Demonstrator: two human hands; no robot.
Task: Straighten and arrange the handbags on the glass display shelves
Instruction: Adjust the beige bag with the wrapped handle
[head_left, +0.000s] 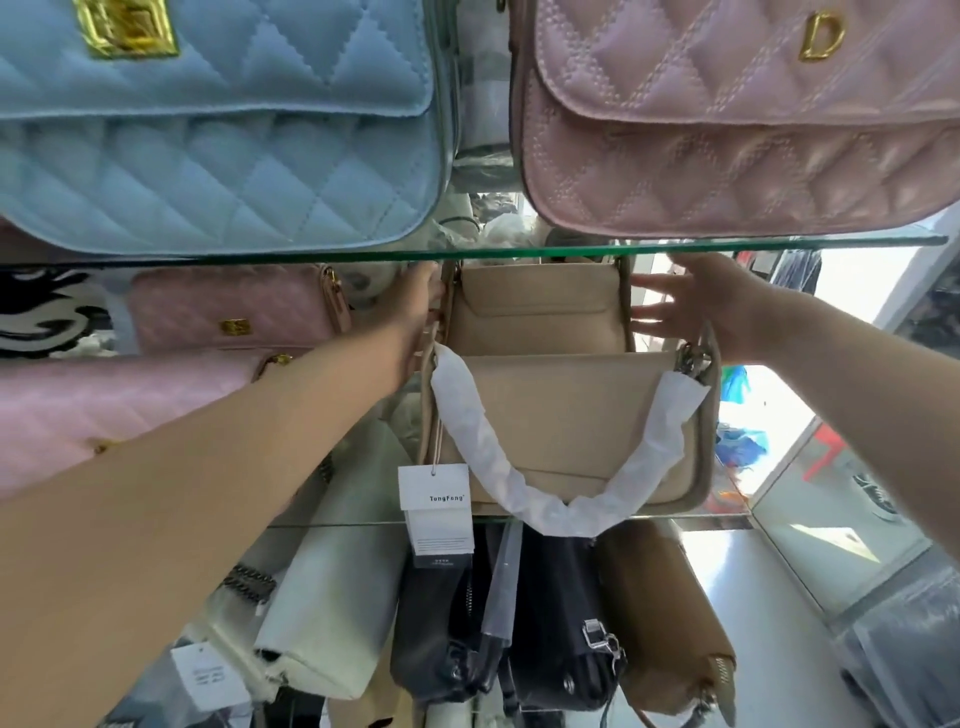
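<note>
Two beige handbags stand one behind the other on the middle glass shelf (696, 516). The front beige handbag (571, 415) has a paper-wrapped handle (467, 421) drooping over its face and a white tag (434, 488) hanging at its left. Behind it sits the rear beige handbag (540, 306), upright under the upper shelf. My left hand (418, 312) grips the rear bag's left side, its fingers hidden behind the edge. On the other side, my right hand (691, 301) lies with fingers spread against that bag's right side.
A blue quilted bag (208, 156) and a pink quilted bag (727, 130) sit on the upper glass shelf (311, 256). Pale pink bags (234, 312) crowd the left of the middle shelf. Below are a cream bag (332, 597), black bags (447, 623) and a tan bag (665, 623).
</note>
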